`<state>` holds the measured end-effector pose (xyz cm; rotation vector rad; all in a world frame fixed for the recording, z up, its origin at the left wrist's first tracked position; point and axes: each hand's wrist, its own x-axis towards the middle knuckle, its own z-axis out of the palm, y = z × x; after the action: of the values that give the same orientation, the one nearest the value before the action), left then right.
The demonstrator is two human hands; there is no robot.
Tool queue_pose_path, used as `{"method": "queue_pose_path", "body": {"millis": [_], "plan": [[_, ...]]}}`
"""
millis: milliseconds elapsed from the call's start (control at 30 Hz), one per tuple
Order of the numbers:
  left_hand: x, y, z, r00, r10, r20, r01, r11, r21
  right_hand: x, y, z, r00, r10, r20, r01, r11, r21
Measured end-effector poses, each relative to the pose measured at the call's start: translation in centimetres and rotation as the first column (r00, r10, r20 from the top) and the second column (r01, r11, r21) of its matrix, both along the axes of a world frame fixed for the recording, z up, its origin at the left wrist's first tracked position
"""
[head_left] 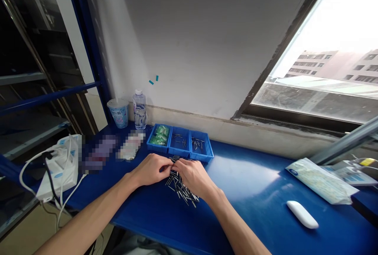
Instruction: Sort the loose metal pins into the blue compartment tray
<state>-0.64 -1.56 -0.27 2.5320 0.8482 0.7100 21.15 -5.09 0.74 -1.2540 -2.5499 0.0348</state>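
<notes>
A loose pile of thin metal pins [183, 193] lies on the blue table [159, 215]. At its upper left edge, my left hand [153, 169] is closed, thumb and fingertips pinched together. My right hand [190, 173] reaches over the pile, its fingers bent and meeting the left fingertips; whatever they pinch is too small to name. Just beyond the hands stand three joined blue bins: the left bin [150, 143] holds green-and-clear packets, while the middle bin [179, 152] and right bin [203, 156] each hold some metal pins.
A water bottle [139, 110] and a lidded cup [118, 114] stand at the back left. Power strips with cables [63, 168] occupy the left edge. On the right lie a white oval case [302, 214] and a soft packet [321, 180]. A window is at the upper right.
</notes>
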Motion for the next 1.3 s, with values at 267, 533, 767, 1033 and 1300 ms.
{"method": "queue_pose_path", "body": {"millis": [267, 533, 767, 1033, 1300], "plan": [[0.0, -0.1, 0.2, 1.0, 0.022, 0.019, -0.023, 1.0, 0.015, 0.1, -0.1, -0.1, 0.997, -0.005, -0.073, 0.01, 0.997, 0.078], [-0.5, 0.2, 0.8, 0.981, 0.163, 0.105, -0.159, 0.986, -0.048, 1.1, -0.8, -0.1, 0.867, 0.097, -0.489, 0.181, 0.853, 0.49], [-1.1, 1.2, 0.2, 0.974, 0.174, -0.142, -0.179, 0.984, -0.023, 1.2, -0.7, 1.5, 0.791, -0.215, -0.573, 0.469, 0.814, 0.342], [-1.7, 1.3, 0.2, 0.967, 0.155, -0.2, -0.177, 0.98, -0.093, 0.5, 0.3, -0.2, 0.923, -0.3, -0.24, 0.334, 0.935, 0.12], [-1.5, 1.2, 0.4, 0.979, 0.136, -0.154, -0.14, 0.99, -0.019, -0.4, -0.3, 0.0, 0.995, -0.081, 0.062, 0.084, 0.995, -0.048]]}}
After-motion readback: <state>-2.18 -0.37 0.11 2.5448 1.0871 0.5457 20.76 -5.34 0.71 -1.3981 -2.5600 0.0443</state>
